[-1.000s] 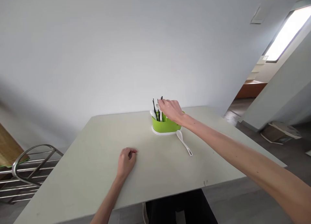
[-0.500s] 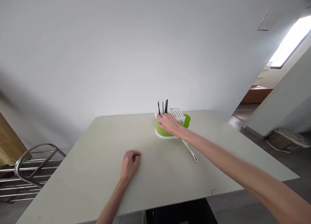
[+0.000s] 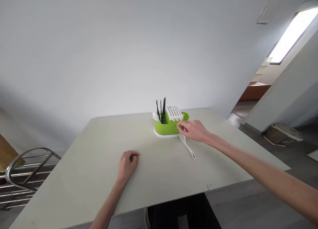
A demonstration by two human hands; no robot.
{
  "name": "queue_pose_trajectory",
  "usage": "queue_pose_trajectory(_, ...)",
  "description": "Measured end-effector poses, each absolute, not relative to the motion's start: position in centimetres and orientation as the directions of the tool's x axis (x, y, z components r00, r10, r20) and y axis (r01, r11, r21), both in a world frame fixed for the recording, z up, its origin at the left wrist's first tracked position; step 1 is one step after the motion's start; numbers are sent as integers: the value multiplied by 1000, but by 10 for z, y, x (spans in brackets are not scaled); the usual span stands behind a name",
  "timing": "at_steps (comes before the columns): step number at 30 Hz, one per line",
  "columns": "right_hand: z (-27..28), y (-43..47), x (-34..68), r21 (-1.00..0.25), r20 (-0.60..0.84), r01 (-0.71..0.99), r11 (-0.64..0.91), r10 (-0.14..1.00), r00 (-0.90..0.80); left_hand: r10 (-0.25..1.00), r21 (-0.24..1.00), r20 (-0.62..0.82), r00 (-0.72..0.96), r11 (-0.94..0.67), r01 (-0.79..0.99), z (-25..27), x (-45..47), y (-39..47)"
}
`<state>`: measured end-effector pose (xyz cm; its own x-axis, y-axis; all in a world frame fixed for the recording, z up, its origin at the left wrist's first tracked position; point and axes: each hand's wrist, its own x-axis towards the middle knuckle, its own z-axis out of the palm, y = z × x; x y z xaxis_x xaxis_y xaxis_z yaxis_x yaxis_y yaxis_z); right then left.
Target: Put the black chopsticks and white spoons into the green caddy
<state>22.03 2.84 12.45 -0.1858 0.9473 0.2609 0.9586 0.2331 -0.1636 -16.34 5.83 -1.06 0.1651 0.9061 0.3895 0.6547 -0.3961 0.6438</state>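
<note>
One spoon [image 3: 187, 145]: on table [image 3: 86, 162], bowl just under right hand [image 3: 196, 130] fingertips, beside green caddy [image 3: 169, 127].
Right fingers: curled loosely, nothing pinched.
Left hand [image 3: 127, 164]: loose fist, resting.
Handling: likely light, stiff, slippery; grip mid-handle.

The green holder [image 3: 169, 127] hides the lower ends of the black chopsticks [image 3: 162, 110], the right hand [image 3: 195, 130] covers the white spoon's [image 3: 188, 146] bowl, and the metal rack [image 3: 23, 174] runs off the left edge.

Green caddy [image 3: 167, 127] glossy plastic; white spoon [image 3: 187, 146] smooth plastic; table [image 3: 99, 176] matt laminate; rack [image 3: 27, 169] polished metal.
</note>
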Motion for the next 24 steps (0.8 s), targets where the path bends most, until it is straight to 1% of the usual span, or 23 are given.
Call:
queue_pose_trajectory(2,108,26,238,-220,118,975,3,993,24,909,641,383,163,-389,662,-11,-163,60)
queue_pose_trajectory(4,89,28,248,-241,23,961,-138,989,148,913,640,377,158,-380,668,-11,-162,60)
queue_pose_trajectory(7,61,34,244,-269,-77,930,-250,968,238,918,639,368,147,-364,678,-10,-161,59)
queue_pose_trajectory(10,39,37,224,-309,-116,906,-289,957,265,922,633,362,139,-353,689,-8,-161,57)
queue_pose_trajectory(13,30,35,199,-368,-107,896,-248,969,224,924,625,357,136,-344,700,-6,-160,56)
queue_pose_trajectory(17,39,27,173,-490,-67,865,-107,994,85,929,619,345,134,-333,711,-5,-161,56)
queue_pose_trajectory(21,75,23,161,-625,40,778,56,998,-40,930,616,341,139,-332,714,-5,-161,57)
queue_pose_trajectory(24,113,26,161,-680,170,719,143,985,-35,926,618,350,138,-339,709,-5,-160,57)
